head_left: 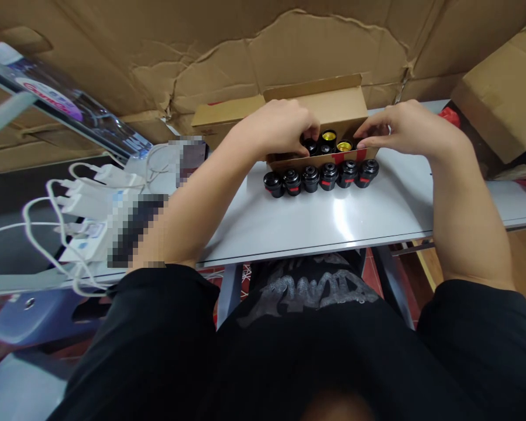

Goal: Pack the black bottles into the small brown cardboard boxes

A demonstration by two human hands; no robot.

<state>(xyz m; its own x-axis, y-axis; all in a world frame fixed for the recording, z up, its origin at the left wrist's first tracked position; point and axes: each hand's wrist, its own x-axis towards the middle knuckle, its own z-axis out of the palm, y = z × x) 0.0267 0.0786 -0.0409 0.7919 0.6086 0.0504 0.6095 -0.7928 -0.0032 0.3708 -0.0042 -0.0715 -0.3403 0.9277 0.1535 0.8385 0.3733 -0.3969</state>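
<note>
An opened cardboard box (323,162) holds several black lamp sockets, two of them showing brass-coloured threaded insides, such as the lamp socket (328,136). My left hand (284,126) reaches in over the left part, its thumb and fingers closed around a black socket (309,146). At the right end, my right hand (398,127) has thumb and fingers curled together at the box edge; what lies between its fingertips is mostly hidden. In front of the box stands a row of several black sockets (328,176) with red labels, upright on the white table (298,225).
White chargers and cables (87,196) crowd the table's left side, beside a pixelated patch. A large plastic bottle (69,99) lies on a rack at upper left. Cardboard (219,70) lines the back, and another carton (504,88) stands at right. A blue stool (34,316) is below left.
</note>
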